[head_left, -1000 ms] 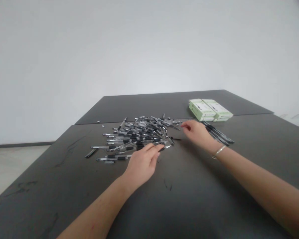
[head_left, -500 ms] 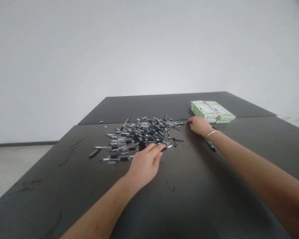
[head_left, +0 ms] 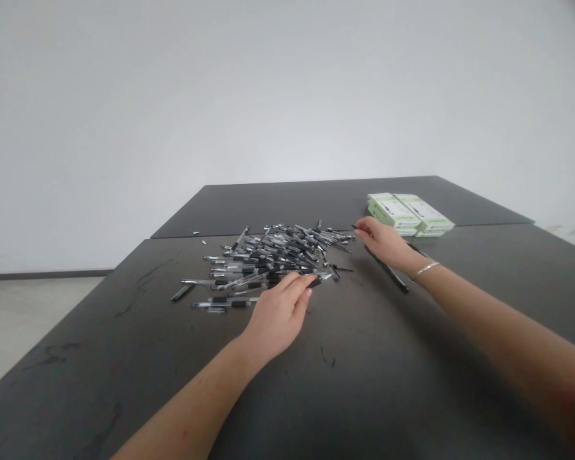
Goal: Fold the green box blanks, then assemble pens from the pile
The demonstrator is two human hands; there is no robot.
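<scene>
My left hand [head_left: 278, 314] is closed at the near edge of a pile of pens [head_left: 278, 249], pinching a clear pen with a black grip [head_left: 324, 278] whose tip points right. To the right of the pile, my right hand [head_left: 382, 240] has its thumb and fingers pressed together, with a small dark end showing at the fingertips; what it belongs to is hidden. Beneath that hand lies a dark pen [head_left: 393, 277], partly covered by the palm. Short dark pieces [head_left: 341, 269] lie between the two hands, at the pile's right edge.
Green and white boxes [head_left: 409, 214] stand stacked in two piles beyond my right hand. Two small pale pieces [head_left: 196, 233] lie left of the pens. The dark table [head_left: 138, 358] has a seam across it, and a white wall [head_left: 287, 89] rises behind.
My right hand has lifted slightly and drawn a little right, showing more of the pen beneath it. My left hand has hardly moved and still pinches its pen.
</scene>
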